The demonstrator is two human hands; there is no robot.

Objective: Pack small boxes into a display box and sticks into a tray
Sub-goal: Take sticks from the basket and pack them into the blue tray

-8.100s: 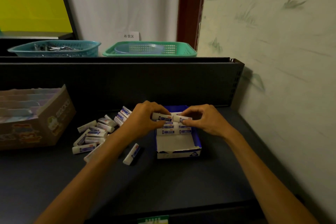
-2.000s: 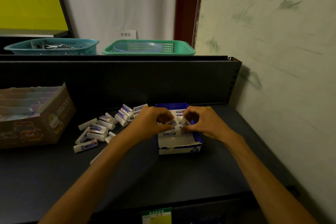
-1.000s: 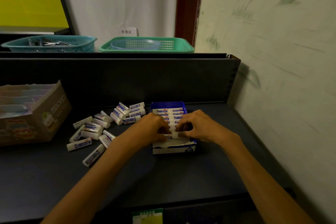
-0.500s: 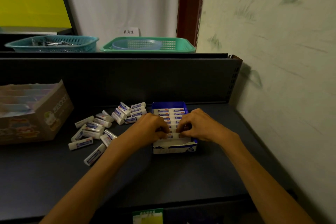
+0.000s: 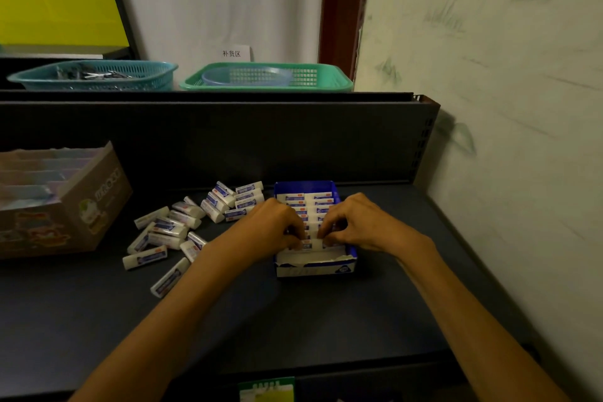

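A blue and white display box (image 5: 315, 268) stands on the dark shelf, filled with two rows of small white boxes (image 5: 305, 201) with blue labels. My left hand (image 5: 272, 227) and my right hand (image 5: 357, 225) meet over the box's near end, fingers curled down. Each pinches a small box in the front row (image 5: 312, 243), left hand on the left one, right hand on the right one. Several loose small boxes (image 5: 169, 232) lie scattered to the left of the display box.
A brown cardboard tray box (image 5: 58, 202) with dividers stands at the far left. A teal basket (image 5: 94, 75) and a green basket (image 5: 267, 77) sit on the shelf above. A wall (image 5: 505, 108) closes the right side. The dark back panel (image 5: 212, 137) rises behind.
Both hands came from the middle of the display box to its near end and stay there, pressing small boxes into the front row. The loose pile has not moved in the last second.
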